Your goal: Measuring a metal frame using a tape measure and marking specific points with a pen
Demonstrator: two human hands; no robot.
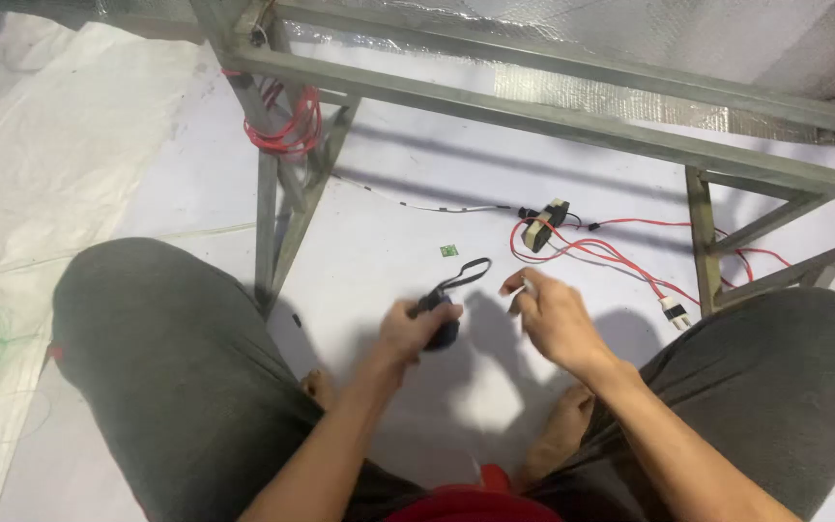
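Between my knees, on the white floor sheet, my left hand grips a roll of black tape, its loose end looped up. My right hand pinches something small, fingers narrow; next, it must catch that end.

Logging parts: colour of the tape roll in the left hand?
Black tape roll, held in the left hand; head view.

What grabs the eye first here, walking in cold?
Probably the two hands low in the middle: the left hand grips a roll of black tape with a loose strip looping upward, while the right hand pinches something small beside it. Above them, red wires trail across the white sheet under a grey metal frame.
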